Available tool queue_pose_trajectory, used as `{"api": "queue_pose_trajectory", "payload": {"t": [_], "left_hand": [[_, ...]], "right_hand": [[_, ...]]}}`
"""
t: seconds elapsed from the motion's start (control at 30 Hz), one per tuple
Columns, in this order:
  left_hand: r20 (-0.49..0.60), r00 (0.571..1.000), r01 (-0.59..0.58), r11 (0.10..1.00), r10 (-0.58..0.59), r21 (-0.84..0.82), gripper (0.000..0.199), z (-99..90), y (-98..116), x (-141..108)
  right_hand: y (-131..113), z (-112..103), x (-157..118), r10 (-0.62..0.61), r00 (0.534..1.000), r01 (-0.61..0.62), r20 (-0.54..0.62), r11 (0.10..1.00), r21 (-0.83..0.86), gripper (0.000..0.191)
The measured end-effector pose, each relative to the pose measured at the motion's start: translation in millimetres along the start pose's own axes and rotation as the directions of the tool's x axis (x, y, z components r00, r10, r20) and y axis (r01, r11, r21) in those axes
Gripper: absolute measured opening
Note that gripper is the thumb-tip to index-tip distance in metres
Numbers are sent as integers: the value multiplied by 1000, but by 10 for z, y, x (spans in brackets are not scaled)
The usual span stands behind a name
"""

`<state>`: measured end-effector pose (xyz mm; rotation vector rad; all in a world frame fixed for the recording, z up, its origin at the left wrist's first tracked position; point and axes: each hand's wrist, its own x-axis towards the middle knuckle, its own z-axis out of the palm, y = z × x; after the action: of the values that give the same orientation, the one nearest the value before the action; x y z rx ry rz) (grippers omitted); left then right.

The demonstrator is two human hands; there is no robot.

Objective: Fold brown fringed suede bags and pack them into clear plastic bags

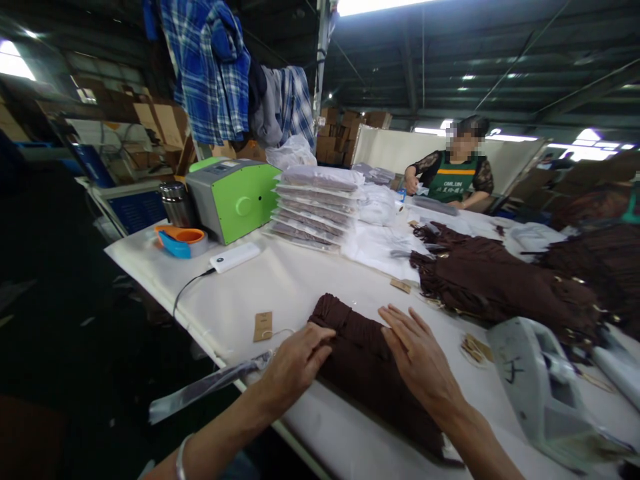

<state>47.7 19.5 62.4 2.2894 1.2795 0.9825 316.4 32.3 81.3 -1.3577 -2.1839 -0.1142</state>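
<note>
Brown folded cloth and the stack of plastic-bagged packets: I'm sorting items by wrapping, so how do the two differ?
The brown folded cloth shows bare on top; the stack of packets is in see-through plastic. The cloth is dark brown; the stack's contents look greyish. The left hand and right hand both touch the cloth; neither touches the stack. Both things lie on the white table.

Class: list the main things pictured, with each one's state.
Brown cloth: folded, on the table
Left hand: bent, touching the cloth
Right hand: open, over the cloth
Packages: bagged, stacked
Brown garments: unbagged
Flask: upright, lidded
White device: cable attached
Blue plaid shirt: hanging
</note>
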Motion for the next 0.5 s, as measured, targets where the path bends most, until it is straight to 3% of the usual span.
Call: {"api": "queue_pose_trajectory", "payload": {"t": [0.1,0.2,0.27,0.37,0.5], "left_hand": [[-50,998,42,990,-35,133,45,-131,-166,-14],[172,983,-124,935,69,332,83,-30,-272,-67],[267,958,-207,903,109,375,96,134,-270,-120],[250,960,-215,895,122,391,100,337,-174,-166],[246,966,-151,952,84,265,97,271,-27,-86]], "right_hand": [[225,-18,-370,188,981,-191,-47,979,-69,56],[383,190,-745,287,958,-286,-10,950,-127,63],[439,409,-924,263,963,-252,55,955,-160,65],[481,640,-1041,191,978,-169,88,962,-214,68],[368,529,-889,67,998,-64,-1,959,-276,68]]}}
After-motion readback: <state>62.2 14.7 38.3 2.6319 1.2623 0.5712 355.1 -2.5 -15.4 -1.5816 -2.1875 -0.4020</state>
